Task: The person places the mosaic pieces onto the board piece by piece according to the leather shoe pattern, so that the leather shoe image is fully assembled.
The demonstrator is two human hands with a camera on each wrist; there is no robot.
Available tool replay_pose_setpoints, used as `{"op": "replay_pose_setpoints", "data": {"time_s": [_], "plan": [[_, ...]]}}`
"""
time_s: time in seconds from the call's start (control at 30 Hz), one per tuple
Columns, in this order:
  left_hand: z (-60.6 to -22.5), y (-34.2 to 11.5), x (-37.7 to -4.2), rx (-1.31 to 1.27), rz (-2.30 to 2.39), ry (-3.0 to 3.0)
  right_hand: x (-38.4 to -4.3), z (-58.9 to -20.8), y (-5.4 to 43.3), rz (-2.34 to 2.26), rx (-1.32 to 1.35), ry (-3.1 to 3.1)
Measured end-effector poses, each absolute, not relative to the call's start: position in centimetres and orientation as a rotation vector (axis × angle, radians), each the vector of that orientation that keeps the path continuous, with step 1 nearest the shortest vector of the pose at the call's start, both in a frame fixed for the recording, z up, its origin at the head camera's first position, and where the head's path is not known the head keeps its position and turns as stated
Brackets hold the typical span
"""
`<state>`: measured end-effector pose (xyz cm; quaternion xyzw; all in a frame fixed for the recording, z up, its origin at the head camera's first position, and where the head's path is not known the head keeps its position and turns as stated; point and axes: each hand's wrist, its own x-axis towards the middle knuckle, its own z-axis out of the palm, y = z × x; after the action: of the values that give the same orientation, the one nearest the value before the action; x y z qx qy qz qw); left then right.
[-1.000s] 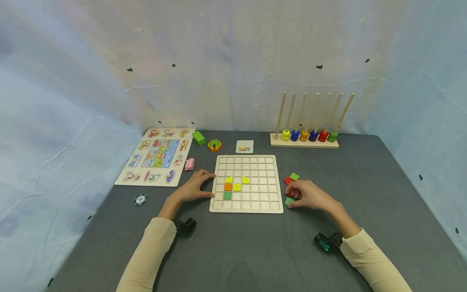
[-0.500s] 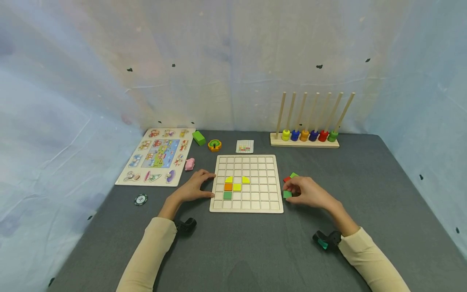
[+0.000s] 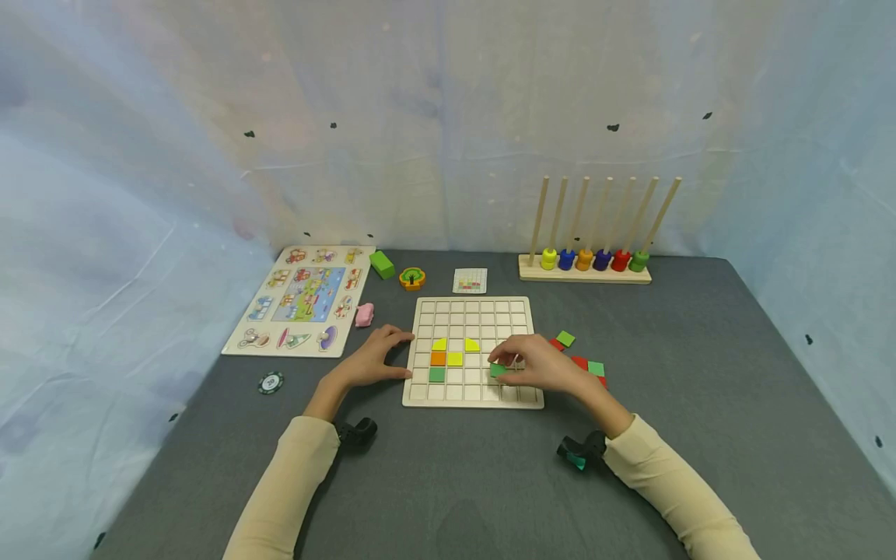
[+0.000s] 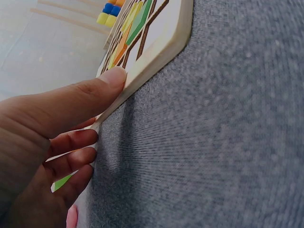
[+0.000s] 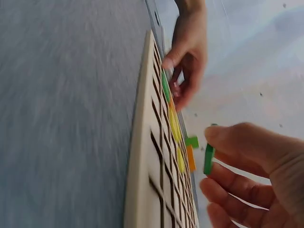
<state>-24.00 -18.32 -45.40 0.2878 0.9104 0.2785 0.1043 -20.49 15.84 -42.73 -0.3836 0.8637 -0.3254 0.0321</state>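
My right hand [image 3: 540, 364] pinches a green square tile [image 5: 209, 159] between thumb and fingers, above the right half of the wooden grid board [image 3: 473, 405]. In the right wrist view the tile stands on edge, apart from the board. My left hand [image 3: 371, 359] touches the board's left edge with thumb and fingertips; the left wrist view shows the thumb [image 4: 113, 78] against the rim. On the board lie a green tile [image 3: 437, 375], an orange tile [image 3: 438, 358], a yellow square tile [image 3: 455, 359] and two yellow curved tiles [image 3: 471, 344].
Several red and green tiles [image 3: 596, 368] lie right of the board. A pattern card [image 3: 470, 281] is behind it. Further back stand a peg rack with coloured beads [image 3: 584, 268] and, left, a picture puzzle [image 3: 297, 302]. A pink piece [image 3: 364, 315] and a poker chip [image 3: 270, 383] lie left.
My right hand has picked up the green tile from the table right of the board and carried it left over the board. The left hand has stayed in place.
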Motion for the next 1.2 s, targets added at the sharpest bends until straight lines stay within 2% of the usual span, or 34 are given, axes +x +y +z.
{"op": "replay_pose_setpoints", "data": {"time_s": [0.47, 0.87, 1.2], "plan": [[-45.5, -18.2, -23.9, 0.856, 0.838, 2.69, -21.4, -44.7, 10.0, -1.134, -1.193, 2.684], [-45.4, -18.2, -23.8, 0.843, 0.845, 2.688, -21.2, -44.9, 9.5, -0.888, -1.372, 2.799], [-45.5, -18.3, -23.9, 0.852, 0.833, 2.691, -21.3, -45.1, 9.2, -0.905, -1.501, 2.802]]}}
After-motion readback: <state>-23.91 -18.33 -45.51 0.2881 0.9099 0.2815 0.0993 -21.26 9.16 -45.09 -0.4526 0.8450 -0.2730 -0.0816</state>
